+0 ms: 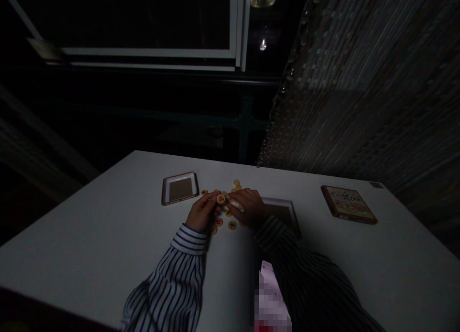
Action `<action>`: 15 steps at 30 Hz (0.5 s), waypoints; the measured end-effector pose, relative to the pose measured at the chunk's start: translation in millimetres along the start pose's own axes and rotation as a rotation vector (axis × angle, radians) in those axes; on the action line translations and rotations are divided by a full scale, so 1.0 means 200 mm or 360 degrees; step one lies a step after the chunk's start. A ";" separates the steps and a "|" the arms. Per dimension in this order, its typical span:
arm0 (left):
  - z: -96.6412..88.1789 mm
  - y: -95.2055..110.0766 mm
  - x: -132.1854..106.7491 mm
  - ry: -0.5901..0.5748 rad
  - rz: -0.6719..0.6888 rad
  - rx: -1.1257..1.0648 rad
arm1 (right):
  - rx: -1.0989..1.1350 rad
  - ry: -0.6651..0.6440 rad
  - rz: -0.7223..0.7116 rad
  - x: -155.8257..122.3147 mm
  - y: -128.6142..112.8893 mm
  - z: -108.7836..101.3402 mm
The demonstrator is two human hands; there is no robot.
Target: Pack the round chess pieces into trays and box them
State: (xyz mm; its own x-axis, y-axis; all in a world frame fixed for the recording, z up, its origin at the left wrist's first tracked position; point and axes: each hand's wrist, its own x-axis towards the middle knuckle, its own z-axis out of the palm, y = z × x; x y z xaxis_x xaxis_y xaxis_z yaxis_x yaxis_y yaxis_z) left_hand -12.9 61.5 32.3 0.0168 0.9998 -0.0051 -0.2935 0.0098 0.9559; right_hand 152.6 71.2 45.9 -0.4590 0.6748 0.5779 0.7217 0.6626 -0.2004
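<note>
Several round wooden game pieces [232,225] with red marks lie scattered on a white table [108,226]. My left hand [201,212] pinches one piece [220,198] between its fingertips. My right hand [247,206] rests palm down over the pile, fingers curled on some pieces; what it covers is hidden. Both arms wear striped sleeves. The scene is dim.
A small brown-rimmed tray [179,188] sits just left of the pieces. A second tray [285,212] lies partly under my right forearm. A flat box lid [348,203] with a picture lies at the right. A beaded curtain [359,83] hangs behind the table.
</note>
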 end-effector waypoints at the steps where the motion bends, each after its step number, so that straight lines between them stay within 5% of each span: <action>1: 0.01 0.00 0.00 -0.0006 -0.0014 0.0014 | 0.0004 0.0007 -0.0008 0.00 0.00 0.00; 15: 0.04 0.01 -0.03 -0.0066 -0.0126 0.0114 | 0.0062 -0.0012 -0.0019 0.01 -0.03 -0.02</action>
State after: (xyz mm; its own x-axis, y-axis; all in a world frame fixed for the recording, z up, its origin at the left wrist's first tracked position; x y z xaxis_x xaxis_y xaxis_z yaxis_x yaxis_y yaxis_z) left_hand -5.1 55.6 35.8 0.0774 0.9945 -0.0704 -0.2205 0.0860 0.9716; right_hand 148.4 67.6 51.4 -0.4714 0.6692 0.5744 0.6957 0.6825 -0.2241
